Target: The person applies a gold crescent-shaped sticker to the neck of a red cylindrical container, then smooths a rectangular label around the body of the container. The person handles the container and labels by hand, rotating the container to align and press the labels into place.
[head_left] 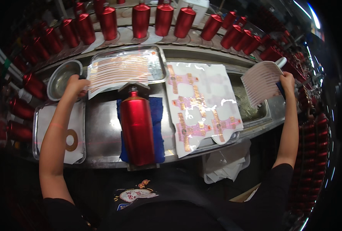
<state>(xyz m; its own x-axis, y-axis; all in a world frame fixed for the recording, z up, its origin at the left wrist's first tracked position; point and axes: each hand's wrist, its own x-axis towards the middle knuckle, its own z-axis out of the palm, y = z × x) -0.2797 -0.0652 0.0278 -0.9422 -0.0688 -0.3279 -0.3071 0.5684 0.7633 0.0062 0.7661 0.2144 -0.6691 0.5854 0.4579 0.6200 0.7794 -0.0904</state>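
Observation:
My right hand [287,82] is closed on the edge of a striped decal sheet [261,81], holding it tilted above a metal water tray [269,109]. Something dark blue shows by those fingers. At the left, my left hand [77,85] has its fingers pinched at the near left corner of another striped sheet [119,69], which lies on a metal tray [164,63]. Between my arms a shiny red bottle [137,131] lies on its back on a blue cloth [158,115], its neck in a dark holder [121,87]. Neither hand touches the bottle.
A sheet of pink and gold decals [217,92] lies right of the bottle. A metal bowl [63,73] and a tray with a brown ring [71,140] are at left. Red bottles [141,21] line the far conveyor. Below the bench, a bin [230,163] holds white paper.

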